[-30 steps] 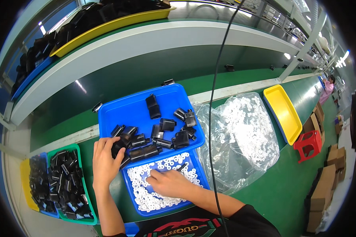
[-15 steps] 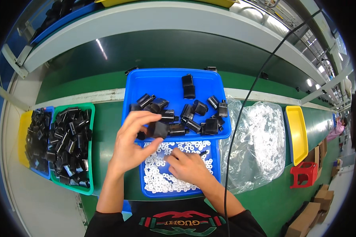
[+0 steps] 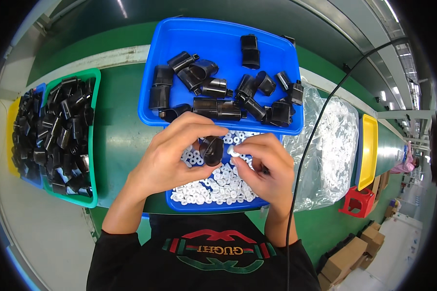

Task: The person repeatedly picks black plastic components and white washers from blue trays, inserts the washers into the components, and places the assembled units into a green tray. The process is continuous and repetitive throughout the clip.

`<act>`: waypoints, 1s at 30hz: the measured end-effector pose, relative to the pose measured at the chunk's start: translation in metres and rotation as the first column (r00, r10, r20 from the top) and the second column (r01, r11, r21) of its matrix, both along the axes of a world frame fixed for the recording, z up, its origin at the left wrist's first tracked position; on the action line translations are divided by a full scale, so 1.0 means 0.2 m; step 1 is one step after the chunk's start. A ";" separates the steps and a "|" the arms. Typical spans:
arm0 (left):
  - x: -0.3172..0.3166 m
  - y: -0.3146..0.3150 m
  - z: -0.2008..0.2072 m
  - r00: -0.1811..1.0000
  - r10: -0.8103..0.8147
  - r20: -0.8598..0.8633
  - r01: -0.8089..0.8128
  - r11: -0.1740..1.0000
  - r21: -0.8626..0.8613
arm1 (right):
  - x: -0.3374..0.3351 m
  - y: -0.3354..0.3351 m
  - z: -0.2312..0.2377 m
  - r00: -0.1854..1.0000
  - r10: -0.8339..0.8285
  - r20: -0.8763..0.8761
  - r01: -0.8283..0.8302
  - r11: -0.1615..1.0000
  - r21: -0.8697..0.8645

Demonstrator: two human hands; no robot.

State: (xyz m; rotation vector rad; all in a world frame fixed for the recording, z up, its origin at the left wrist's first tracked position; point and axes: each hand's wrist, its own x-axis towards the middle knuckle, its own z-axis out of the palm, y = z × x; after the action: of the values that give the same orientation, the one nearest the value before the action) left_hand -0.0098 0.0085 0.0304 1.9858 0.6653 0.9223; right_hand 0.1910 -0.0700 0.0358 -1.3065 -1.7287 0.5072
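Observation:
My left hand [image 3: 167, 157] grips a short black plastic casing [image 3: 211, 151] between thumb and fingers, its hollow side turned partly toward me. Close by on the right, my right hand [image 3: 269, 167] pinches a small white ring [image 3: 232, 151] at the fingertips, a little apart from the casing. Something small and dark shows among the right hand's curled fingers; its kind is hidden. Beneath both hands, many white rings [image 3: 213, 191] lie in a low blue tray [image 3: 179, 207]. Beyond it, a larger blue tray [image 3: 218, 29] holds several black casings [image 3: 216, 88], mostly lying on their sides.
At left, a green bin [image 3: 95, 145] is heaped with black casings, beside a blue bin and a yellow one [image 3: 12, 145]. A clear bag [image 3: 332, 150] of white rings lies at right, before a yellow tray [image 3: 369, 150]. A black cable [image 3: 310, 140] hangs across the right side.
My left hand has brought the black casing from the larger tray nearer to me. My right hand has risen from the white rings with one in its fingertips. The view has tilted downward.

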 end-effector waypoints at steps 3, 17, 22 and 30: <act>0.01 0.00 -0.04 0.998 -0.034 0.061 0.034 0.999 -0.004 | -0.03 -0.03 0.05 0.989 0.027 -0.144 -0.031 0.999 -0.027; 0.04 -0.04 -0.09 0.993 0.042 0.108 -0.040 0.999 -0.018 | -0.06 -0.04 0.06 0.997 0.053 -0.054 -0.059 0.992 -0.111; 0.05 -0.06 -0.11 0.998 0.007 0.059 -0.004 0.999 -0.054 | -0.06 -0.04 0.05 0.989 0.061 0.134 -0.063 0.998 0.013; 0.06 -0.05 -0.12 0.992 -0.011 0.127 0.015 0.999 -0.035 | -0.05 -0.05 0.10 0.986 0.043 0.160 -0.044 0.999 0.000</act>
State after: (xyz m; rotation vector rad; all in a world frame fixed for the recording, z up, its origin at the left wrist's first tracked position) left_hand 0.0013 -0.0014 0.0063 1.8806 0.5925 1.0124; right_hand 0.1808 -0.0809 0.0549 -1.3406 -1.8928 0.4336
